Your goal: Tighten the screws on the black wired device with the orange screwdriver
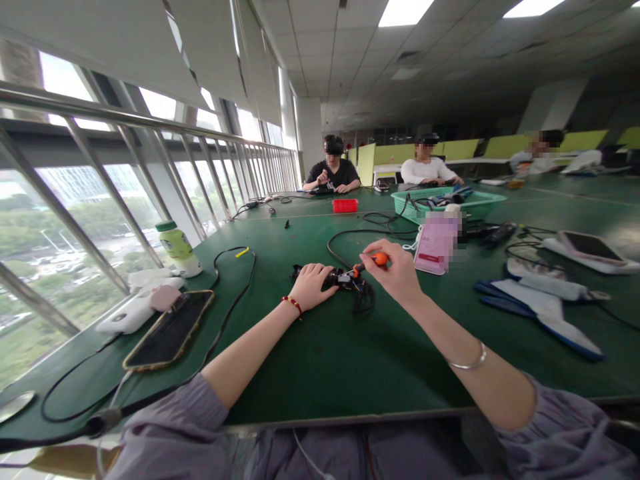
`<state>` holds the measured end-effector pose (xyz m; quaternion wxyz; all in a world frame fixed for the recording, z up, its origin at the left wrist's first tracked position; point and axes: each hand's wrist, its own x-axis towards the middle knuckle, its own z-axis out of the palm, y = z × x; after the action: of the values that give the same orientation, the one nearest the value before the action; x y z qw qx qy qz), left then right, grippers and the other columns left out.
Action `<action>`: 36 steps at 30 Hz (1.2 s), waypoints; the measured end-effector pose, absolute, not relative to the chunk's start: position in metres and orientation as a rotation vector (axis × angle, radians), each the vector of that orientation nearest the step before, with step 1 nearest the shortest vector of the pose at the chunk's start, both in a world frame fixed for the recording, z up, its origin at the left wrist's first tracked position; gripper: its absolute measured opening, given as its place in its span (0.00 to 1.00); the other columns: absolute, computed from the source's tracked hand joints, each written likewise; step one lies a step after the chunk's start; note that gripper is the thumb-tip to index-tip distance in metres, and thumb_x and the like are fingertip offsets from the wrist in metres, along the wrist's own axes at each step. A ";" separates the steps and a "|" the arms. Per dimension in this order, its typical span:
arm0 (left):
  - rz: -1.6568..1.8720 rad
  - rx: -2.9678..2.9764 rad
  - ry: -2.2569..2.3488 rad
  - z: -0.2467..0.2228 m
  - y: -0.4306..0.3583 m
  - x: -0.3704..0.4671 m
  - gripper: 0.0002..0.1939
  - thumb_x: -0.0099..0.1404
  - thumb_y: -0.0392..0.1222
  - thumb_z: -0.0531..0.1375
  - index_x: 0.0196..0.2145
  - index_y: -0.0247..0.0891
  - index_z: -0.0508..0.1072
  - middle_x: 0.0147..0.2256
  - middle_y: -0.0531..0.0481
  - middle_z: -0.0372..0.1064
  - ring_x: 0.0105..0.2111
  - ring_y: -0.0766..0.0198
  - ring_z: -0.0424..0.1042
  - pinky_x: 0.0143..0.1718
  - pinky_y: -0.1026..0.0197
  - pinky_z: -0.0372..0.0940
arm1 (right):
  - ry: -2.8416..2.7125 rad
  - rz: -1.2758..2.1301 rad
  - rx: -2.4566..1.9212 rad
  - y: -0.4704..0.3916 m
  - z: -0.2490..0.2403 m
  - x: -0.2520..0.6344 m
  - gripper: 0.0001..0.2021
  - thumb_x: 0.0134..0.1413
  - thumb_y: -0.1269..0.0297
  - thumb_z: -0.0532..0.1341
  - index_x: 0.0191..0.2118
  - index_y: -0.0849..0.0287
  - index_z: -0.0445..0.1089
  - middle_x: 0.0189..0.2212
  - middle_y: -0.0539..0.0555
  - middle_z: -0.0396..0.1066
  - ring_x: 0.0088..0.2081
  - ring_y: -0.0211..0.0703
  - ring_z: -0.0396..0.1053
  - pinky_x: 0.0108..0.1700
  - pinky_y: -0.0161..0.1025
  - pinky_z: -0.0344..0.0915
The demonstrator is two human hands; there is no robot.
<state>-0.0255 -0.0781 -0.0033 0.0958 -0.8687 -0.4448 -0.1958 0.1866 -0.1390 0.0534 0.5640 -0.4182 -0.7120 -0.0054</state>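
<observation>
The left hand [311,287] half-curls over a black wired device [345,280], seemingly bracing it for the orange-and-black screwdriver [381,259] the right hand [397,272] pinches.

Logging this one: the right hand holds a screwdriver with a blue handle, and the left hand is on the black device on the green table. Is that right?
Not quite: the screwdriver has an orange and black handle, not a blue one, as the head view shows. The right hand does hold it, and the left hand is on the black device on the green table.
</observation>
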 end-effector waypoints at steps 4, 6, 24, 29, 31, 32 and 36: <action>-0.559 -2.570 -1.329 -0.003 -0.078 -0.025 0.23 0.64 0.52 0.55 0.52 0.39 0.67 0.46 0.43 0.67 0.49 0.52 0.64 0.55 0.49 0.57 | -1.655 0.004 -0.949 -0.138 0.052 0.187 0.11 0.50 0.61 0.60 0.41 0.54 0.65 0.27 0.50 0.69 0.31 0.44 0.66 0.41 0.42 0.64; -0.556 -2.565 -1.333 -0.003 -0.078 -0.025 0.23 0.64 0.53 0.55 0.52 0.39 0.67 0.46 0.44 0.67 0.49 0.52 0.64 0.55 0.50 0.57 | -1.650 0.004 -0.901 -0.136 0.051 0.187 0.15 0.48 0.64 0.59 0.45 0.56 0.63 0.31 0.51 0.69 0.34 0.44 0.67 0.42 0.43 0.64; -0.504 -2.453 -1.396 -0.002 -0.082 -0.021 0.23 0.63 0.57 0.56 0.50 0.40 0.69 0.43 0.43 0.68 0.45 0.51 0.66 0.49 0.49 0.60 | -1.658 0.022 -1.016 -0.132 0.050 0.191 0.10 0.53 0.58 0.57 0.39 0.56 0.66 0.27 0.50 0.69 0.29 0.42 0.66 0.35 0.39 0.61; -0.469 -2.400 -1.444 0.001 -0.085 -0.020 0.25 0.62 0.59 0.56 0.48 0.38 0.70 0.41 0.43 0.69 0.43 0.51 0.67 0.46 0.50 0.60 | -1.664 0.047 -1.085 -0.130 0.052 0.193 0.13 0.57 0.52 0.53 0.31 0.56 0.66 0.21 0.49 0.66 0.26 0.41 0.63 0.32 0.38 0.58; -0.479 -2.406 -1.432 0.001 -0.085 -0.021 0.25 0.63 0.59 0.56 0.48 0.38 0.70 0.42 0.42 0.69 0.43 0.51 0.67 0.46 0.50 0.60 | -1.637 0.044 -1.078 -0.130 0.051 0.194 0.12 0.56 0.53 0.55 0.36 0.56 0.66 0.22 0.49 0.65 0.25 0.41 0.62 0.30 0.38 0.57; -0.485 -2.419 -1.420 0.001 -0.084 -0.022 0.25 0.63 0.59 0.56 0.48 0.38 0.70 0.42 0.42 0.69 0.43 0.51 0.67 0.46 0.49 0.60 | -1.621 0.040 -1.062 -0.129 0.051 0.194 0.12 0.54 0.55 0.56 0.40 0.57 0.66 0.24 0.49 0.66 0.26 0.41 0.63 0.30 0.38 0.58; -0.505 -2.524 -1.377 0.000 -0.080 -0.027 0.22 0.64 0.55 0.56 0.50 0.39 0.68 0.43 0.44 0.69 0.44 0.53 0.67 0.47 0.51 0.60 | -1.605 0.031 -0.993 -0.127 0.048 0.193 0.15 0.52 0.61 0.57 0.46 0.57 0.62 0.33 0.53 0.70 0.31 0.42 0.66 0.32 0.38 0.60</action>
<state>-0.0270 -0.0802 0.0003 0.1110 -0.8593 -0.4688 -0.1719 0.1935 -0.1270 0.0483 0.5866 -0.4259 -0.6887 0.0135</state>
